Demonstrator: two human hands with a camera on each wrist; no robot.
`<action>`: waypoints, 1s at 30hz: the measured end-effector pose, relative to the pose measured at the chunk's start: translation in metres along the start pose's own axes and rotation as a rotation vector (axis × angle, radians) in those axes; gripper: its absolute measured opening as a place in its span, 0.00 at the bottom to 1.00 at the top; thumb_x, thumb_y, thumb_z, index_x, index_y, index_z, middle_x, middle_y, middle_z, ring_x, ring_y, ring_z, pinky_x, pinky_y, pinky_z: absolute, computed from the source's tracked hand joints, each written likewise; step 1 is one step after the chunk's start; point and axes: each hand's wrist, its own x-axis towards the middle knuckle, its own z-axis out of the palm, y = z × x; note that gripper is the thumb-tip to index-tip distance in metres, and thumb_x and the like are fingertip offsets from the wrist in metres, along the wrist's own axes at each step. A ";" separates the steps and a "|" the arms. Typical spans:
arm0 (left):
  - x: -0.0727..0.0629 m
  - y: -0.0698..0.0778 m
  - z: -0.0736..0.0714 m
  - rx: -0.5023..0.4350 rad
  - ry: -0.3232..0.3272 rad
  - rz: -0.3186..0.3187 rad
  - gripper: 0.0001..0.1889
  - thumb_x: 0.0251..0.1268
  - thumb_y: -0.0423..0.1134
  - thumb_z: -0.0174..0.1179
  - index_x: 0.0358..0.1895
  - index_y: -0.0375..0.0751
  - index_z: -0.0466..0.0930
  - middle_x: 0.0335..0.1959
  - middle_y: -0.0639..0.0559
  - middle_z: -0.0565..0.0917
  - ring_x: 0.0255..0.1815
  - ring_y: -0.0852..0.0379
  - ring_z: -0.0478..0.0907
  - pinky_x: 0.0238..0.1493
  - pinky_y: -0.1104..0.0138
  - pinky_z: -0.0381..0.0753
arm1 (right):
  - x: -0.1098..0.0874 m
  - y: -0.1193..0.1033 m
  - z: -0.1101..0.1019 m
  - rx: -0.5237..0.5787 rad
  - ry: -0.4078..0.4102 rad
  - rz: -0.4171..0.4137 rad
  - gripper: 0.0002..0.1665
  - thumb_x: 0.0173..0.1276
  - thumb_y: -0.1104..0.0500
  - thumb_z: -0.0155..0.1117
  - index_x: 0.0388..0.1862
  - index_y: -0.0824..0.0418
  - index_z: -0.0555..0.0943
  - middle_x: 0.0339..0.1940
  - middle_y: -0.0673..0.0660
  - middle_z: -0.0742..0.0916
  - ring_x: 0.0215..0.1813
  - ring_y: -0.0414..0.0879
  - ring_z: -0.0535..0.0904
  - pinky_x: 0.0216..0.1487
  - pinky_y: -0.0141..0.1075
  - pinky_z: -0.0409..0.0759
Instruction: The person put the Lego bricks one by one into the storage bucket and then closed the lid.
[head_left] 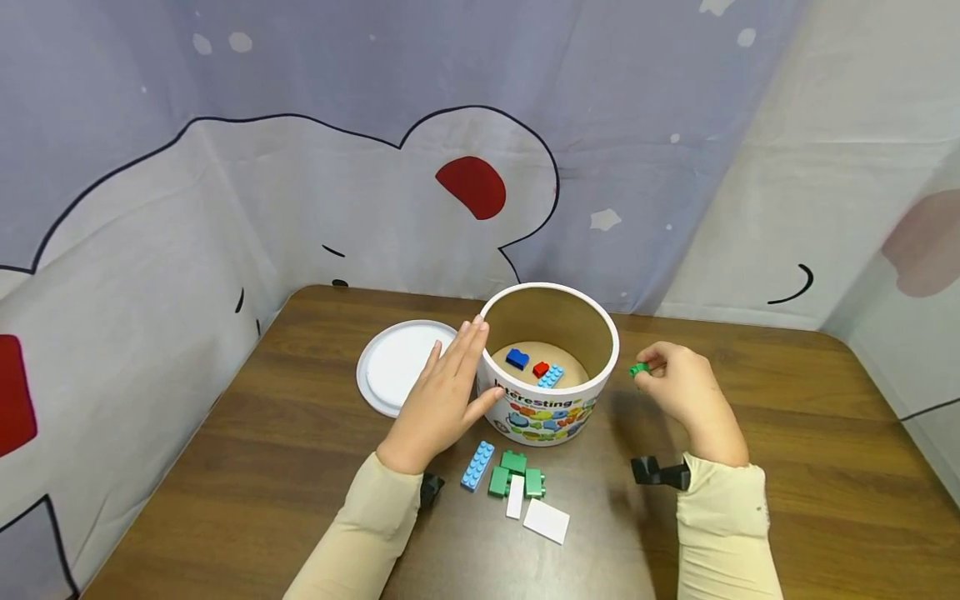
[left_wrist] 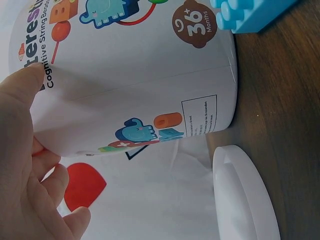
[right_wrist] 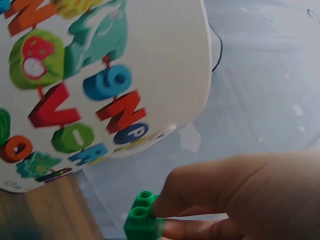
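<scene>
Your sleeves point(head_left: 727, 533) come in closest to the head cam, each w/ a black strap point(head_left: 662, 474) near the wrist. Your R hand point(head_left: 686, 392) has a small green block point(head_left: 638, 369) clamped b/w thumb and fingers — tips together on it, two round studs showing in the R wrist cam. That block is held up outside the bucket point(head_left: 547, 425), near its R side, not touching it. Your L hand point(head_left: 438, 396) isn't clamped on anything: fingers approx. straight, thumb spread apart from them, hand laid against the bucket's L side w/ fingertips up by the rim and thumb on the printed wall. Bucket's upright on the wood-look table point(head_left: 300, 467), w/ a dark blue block point(head_left: 517, 358), a red block point(head_left: 541, 369) and a light blue block point(head_left: 551, 377) on its floor. White lid point(head_left: 397, 367) lies flat behind your L hand, on the bucket's L. In front of the bucket you've got a long light blue brick point(head_left: 477, 465), then three green bricks point(head_left: 513, 462) bunched close, a narrow white piece point(head_left: 515, 497) by them and a wider white piece point(head_left: 547, 521) nearest you. Patterned cloth point(head_left: 637, 125) hangs behind it all.
</scene>
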 end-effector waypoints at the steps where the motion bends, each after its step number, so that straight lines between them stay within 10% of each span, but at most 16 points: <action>1: 0.000 0.000 0.000 0.000 -0.001 0.000 0.45 0.73 0.54 0.60 0.83 0.40 0.46 0.84 0.48 0.48 0.83 0.53 0.43 0.78 0.45 0.48 | 0.000 -0.002 -0.001 0.004 0.020 -0.002 0.14 0.64 0.65 0.65 0.46 0.72 0.83 0.39 0.65 0.87 0.42 0.57 0.84 0.43 0.47 0.80; 10: 0.001 -0.001 0.000 0.009 0.008 0.003 0.45 0.73 0.54 0.60 0.83 0.40 0.46 0.84 0.48 0.49 0.83 0.53 0.44 0.77 0.43 0.52 | -0.009 -0.021 -0.011 0.013 0.208 -0.073 0.14 0.64 0.67 0.63 0.48 0.70 0.84 0.41 0.66 0.84 0.41 0.58 0.84 0.42 0.42 0.81; 17: 0.000 -0.001 -0.001 0.015 0.014 0.009 0.45 0.73 0.54 0.61 0.82 0.39 0.47 0.84 0.47 0.49 0.83 0.52 0.45 0.77 0.42 0.53 | -0.013 -0.033 -0.009 0.063 0.351 -0.174 0.12 0.63 0.70 0.63 0.45 0.69 0.85 0.38 0.63 0.85 0.38 0.54 0.85 0.38 0.14 0.73; 30: 0.000 -0.001 0.001 0.008 0.014 0.013 0.45 0.73 0.54 0.61 0.83 0.39 0.46 0.84 0.47 0.49 0.83 0.52 0.45 0.77 0.42 0.53 | -0.011 -0.058 0.013 0.239 0.431 -0.336 0.14 0.58 0.76 0.66 0.44 0.70 0.86 0.37 0.61 0.86 0.38 0.48 0.83 0.43 0.18 0.79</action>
